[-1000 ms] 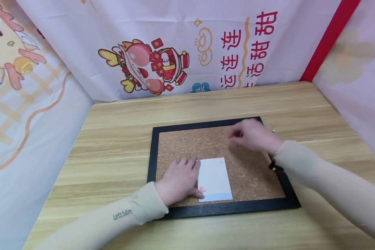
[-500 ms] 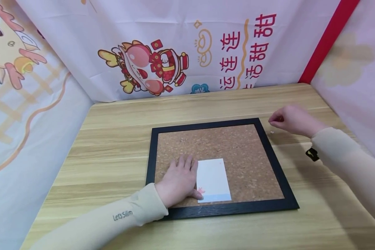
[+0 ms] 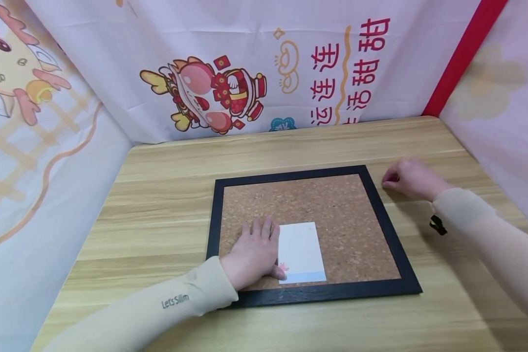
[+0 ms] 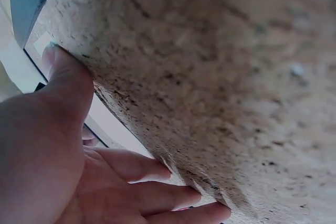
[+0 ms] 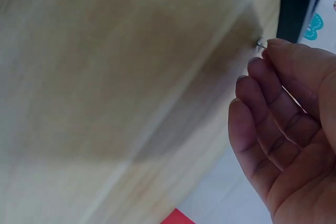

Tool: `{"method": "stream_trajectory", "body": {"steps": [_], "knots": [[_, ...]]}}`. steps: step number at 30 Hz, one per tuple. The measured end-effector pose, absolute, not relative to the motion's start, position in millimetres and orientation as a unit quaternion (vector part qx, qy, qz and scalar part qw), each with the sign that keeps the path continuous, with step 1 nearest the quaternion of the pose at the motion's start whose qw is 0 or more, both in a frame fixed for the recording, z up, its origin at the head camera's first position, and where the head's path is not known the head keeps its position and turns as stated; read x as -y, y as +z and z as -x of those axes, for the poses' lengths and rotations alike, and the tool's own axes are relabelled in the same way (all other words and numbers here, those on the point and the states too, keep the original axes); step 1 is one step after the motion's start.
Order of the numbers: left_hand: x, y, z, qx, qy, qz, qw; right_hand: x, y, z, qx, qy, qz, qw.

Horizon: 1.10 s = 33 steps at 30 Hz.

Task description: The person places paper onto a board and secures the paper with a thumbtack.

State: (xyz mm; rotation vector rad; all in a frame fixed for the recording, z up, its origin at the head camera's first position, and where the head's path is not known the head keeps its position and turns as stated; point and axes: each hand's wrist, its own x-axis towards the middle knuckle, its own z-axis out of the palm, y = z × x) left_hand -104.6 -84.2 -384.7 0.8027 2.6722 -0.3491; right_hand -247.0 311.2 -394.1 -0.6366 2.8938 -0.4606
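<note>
A cork board point(image 3: 347, 230) in a black frame lies flat on the table. On it rests a white note card point(image 3: 300, 247) with a blue band along its near edge and a small pink figure. My left hand point(image 3: 253, 252) lies with fingers spread on the cork, its thumb touching the card's lower left corner. Beyond the frame's right side, my right hand point(image 3: 413, 178) is low over the table. In the right wrist view, its thumb and forefinger pinch a tiny push pin point(image 5: 259, 44), clear-headed with a thin metal point. The head view hides this pin behind the fingers.
The wooden table point(image 3: 158, 205) extends around the board. Printed white cloth point(image 3: 246, 29) hangs behind it and along both sides, with a red strip point(image 3: 464, 58) at the back right corner. A small black tag point(image 3: 437, 225) sits by the right sleeve.
My right hand has moved from over the cork rightward past the frame, then lowered to the small pin on the table and pinched it. The left hand and card stay put.
</note>
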Motion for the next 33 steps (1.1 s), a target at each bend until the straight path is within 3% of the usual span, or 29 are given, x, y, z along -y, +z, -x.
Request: {"method": "stream_trajectory", "body": {"steps": [11,29,33], "knots": [[85,-386,102,-0.936,-0.130,-0.297,0.134,-310,-405,249,-0.967,-0.143,0.206,0.048],[84,-386,102,-0.939,-0.115,-0.287,0.149,-310,-392,239,-0.969,-0.150,0.190,0.053],[84,-386,101,-0.939,-0.118,-0.286,0.150,-308,-381,235,-0.966,-0.179,0.185,0.029]]}}
